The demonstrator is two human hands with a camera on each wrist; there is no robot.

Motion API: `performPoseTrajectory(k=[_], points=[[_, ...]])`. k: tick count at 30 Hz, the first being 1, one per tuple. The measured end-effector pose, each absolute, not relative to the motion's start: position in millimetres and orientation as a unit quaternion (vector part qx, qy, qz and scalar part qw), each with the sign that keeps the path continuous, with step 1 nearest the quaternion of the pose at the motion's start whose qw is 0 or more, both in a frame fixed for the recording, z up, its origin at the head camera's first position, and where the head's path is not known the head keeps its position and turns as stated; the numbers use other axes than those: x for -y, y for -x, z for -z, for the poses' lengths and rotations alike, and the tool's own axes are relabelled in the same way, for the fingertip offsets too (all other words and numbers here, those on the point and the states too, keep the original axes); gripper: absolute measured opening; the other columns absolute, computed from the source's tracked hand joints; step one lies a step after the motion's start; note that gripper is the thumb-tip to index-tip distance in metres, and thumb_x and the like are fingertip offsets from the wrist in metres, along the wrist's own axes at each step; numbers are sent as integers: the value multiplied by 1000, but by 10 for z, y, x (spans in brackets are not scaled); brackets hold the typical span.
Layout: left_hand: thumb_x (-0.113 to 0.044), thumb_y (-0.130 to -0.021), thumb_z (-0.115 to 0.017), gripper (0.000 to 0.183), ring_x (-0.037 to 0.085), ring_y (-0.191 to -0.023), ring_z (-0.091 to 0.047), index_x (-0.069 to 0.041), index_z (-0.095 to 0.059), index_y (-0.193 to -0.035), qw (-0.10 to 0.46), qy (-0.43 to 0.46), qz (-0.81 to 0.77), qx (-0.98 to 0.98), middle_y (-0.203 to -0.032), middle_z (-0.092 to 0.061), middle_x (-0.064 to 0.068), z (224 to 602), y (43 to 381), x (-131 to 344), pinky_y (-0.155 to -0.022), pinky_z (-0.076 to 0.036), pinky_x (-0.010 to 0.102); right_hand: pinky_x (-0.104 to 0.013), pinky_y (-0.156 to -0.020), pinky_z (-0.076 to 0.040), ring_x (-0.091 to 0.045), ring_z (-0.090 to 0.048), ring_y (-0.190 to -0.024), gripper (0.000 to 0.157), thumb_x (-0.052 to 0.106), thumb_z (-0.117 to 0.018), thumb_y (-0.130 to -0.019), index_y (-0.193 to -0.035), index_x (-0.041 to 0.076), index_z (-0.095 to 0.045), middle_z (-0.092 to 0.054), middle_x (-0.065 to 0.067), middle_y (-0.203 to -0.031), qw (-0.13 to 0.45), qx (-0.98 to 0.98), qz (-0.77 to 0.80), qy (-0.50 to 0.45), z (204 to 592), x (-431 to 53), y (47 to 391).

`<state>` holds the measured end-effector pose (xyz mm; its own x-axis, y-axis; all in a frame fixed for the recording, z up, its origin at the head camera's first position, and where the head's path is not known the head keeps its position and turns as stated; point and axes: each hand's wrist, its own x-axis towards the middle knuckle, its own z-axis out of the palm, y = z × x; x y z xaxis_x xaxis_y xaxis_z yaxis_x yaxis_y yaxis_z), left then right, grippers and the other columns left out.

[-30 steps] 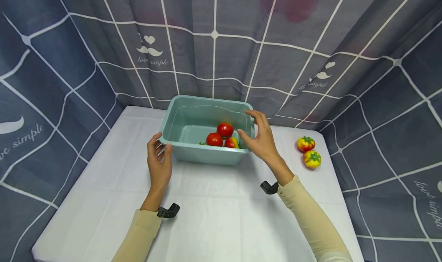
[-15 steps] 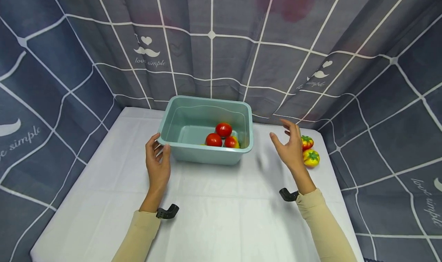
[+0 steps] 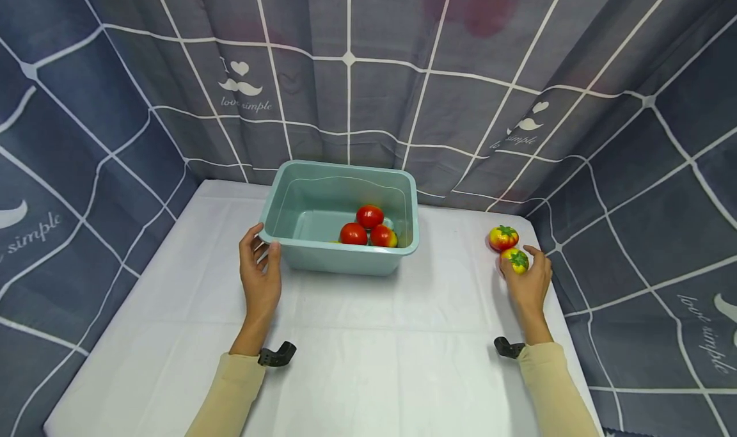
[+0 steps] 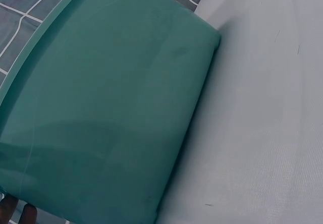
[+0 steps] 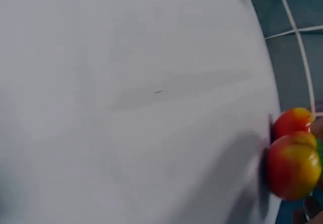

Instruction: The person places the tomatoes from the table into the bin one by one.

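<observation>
A pale teal plastic basin (image 3: pixel 340 258) stands at the back of the table, with two red tomatoes (image 3: pixel 370 216) and a red-and-yellow tomato (image 3: pixel 383 236) inside. My left hand (image 3: pixel 261 286) holds its front left corner, thumb on the front side, fingers along the left rim. In the left wrist view the basin wall (image 4: pixel 106 93) fills much of the picture, with fingertips (image 4: pixel 29 214) at the lower left. At the right, my right hand (image 3: pixel 530 288) grips a yellow-and-red tomato (image 3: pixel 517 261) with a green top between thumb and fingers. Touching it behind is another such tomato (image 3: pixel 503 237).
A white cloth (image 3: pixel 357 360) covers the table. Dark grey-blue curtains (image 3: pixel 322 91) with white grid lines enclose the back and both sides. The table's right edge (image 3: pixel 570 334) runs close beside my right hand.
My right hand has left the basin's right side, moved right, and come down onto the nearer yellow-and-red tomato. The left hand stays at the basin's corner.
</observation>
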<state>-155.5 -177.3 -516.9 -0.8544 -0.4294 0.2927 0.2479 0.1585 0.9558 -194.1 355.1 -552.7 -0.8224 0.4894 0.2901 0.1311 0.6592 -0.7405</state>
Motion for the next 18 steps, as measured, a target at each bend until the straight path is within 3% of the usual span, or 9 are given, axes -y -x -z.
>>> performPoseTrajectory(k=[8, 18], points=[[-25, -111, -62, 51, 16, -137, -53, -28, -47, -159, 258, -62, 643, 719, -156, -52, 8, 5161, 1555, 1772, -114, -40, 33, -61, -124, -31, -47, -44, -144, 58, 15, -76, -96, -147, 2, -52, -46, -29, -146, 238, 877, -380, 172, 5742, -3572, 1894], [-24, -111, -62, 51, 18, -139, -52, -25, -46, -160, 260, -62, 645, 716, -156, -51, 9, 5170, 1554, 1780, -114, -40, 33, -64, -122, -34, -46, -46, -143, 59, 17, -76, -95, -147, 5, -52, -47, -28, -146, 233, 877, -377, 189, 5755, -3546, 1884]])
